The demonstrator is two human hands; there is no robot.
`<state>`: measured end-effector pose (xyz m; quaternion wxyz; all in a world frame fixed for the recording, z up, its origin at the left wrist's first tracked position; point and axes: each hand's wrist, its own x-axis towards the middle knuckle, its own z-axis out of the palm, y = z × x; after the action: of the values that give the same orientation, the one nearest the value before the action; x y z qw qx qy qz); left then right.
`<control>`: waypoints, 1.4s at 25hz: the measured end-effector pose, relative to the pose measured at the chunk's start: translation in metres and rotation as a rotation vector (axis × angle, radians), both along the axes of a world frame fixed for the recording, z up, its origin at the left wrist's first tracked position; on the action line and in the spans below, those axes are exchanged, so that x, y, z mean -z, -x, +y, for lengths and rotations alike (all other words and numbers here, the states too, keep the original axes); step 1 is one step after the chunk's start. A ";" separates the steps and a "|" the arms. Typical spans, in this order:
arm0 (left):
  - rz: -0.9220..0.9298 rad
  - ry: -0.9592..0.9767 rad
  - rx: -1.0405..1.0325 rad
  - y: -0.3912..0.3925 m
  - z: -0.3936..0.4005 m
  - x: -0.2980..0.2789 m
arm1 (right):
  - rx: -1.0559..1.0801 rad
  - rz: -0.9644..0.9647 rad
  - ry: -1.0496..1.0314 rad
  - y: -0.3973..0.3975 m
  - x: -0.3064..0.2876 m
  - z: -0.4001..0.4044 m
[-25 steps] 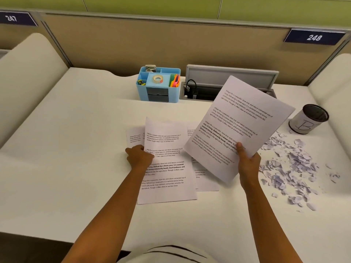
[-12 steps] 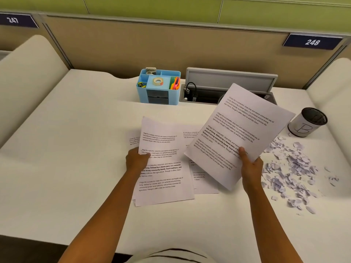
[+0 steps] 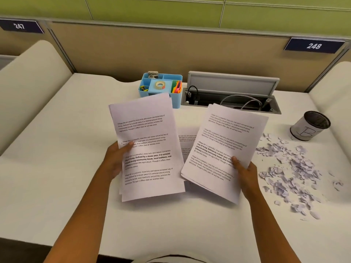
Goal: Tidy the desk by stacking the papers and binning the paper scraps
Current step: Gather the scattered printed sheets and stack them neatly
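Head view shows the left hand [image 3: 114, 162] pinching thin printed sheets [image 3: 146, 147] and the right hand [image 3: 245, 171] gripping a thicker sheaf [image 3: 222, 145] above the smooth white desk [image 3: 57, 168], more pages [image 3: 185, 141] lying flat between, ragged paper scraps [image 3: 290, 173] strewn beside a cylindrical mesh bin [image 3: 311, 126].

The left hand [image 3: 115, 162] grips a few printed sheets [image 3: 146, 147] by their left edge, raised above the white bench [image 3: 57, 149]. The right hand [image 3: 245, 173] pinches a second sheaf [image 3: 222, 149] at its lower right. More pages [image 3: 187, 141] lie between them. Paper scraps [image 3: 290, 171] litter the bench right of the sheaf, near a mesh bin [image 3: 309, 126].
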<state>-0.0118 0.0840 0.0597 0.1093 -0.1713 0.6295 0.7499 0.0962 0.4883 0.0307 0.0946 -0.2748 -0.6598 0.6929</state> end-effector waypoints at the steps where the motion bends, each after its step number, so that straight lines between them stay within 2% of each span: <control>1: 0.002 -0.023 -0.001 0.001 0.000 -0.002 | -0.021 -0.007 0.003 0.000 0.001 -0.002; 11: 0.015 -0.085 0.043 0.015 -0.030 -0.006 | -0.035 -0.012 -0.008 0.003 -0.003 0.000; 16: -0.016 -0.087 0.132 0.009 0.011 0.000 | -0.155 -0.015 -0.007 0.009 -0.009 -0.021; 22: -0.030 0.029 0.213 0.009 0.047 0.002 | -0.304 -0.054 0.046 0.018 -0.015 -0.041; 27: -0.050 0.018 0.298 0.004 0.065 0.001 | -0.392 -0.051 0.081 0.021 -0.024 -0.044; 32: -0.065 0.002 0.342 -0.005 0.091 0.001 | -0.415 -0.129 0.124 0.026 -0.032 -0.052; 35: -0.044 0.022 0.296 -0.010 0.110 -0.001 | -0.452 -0.072 0.142 0.031 -0.038 -0.058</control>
<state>-0.0020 0.1939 0.0606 0.2303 -0.0942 0.6537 0.7147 0.0650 0.4305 0.0690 -0.1060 -0.1507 -0.6571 0.7309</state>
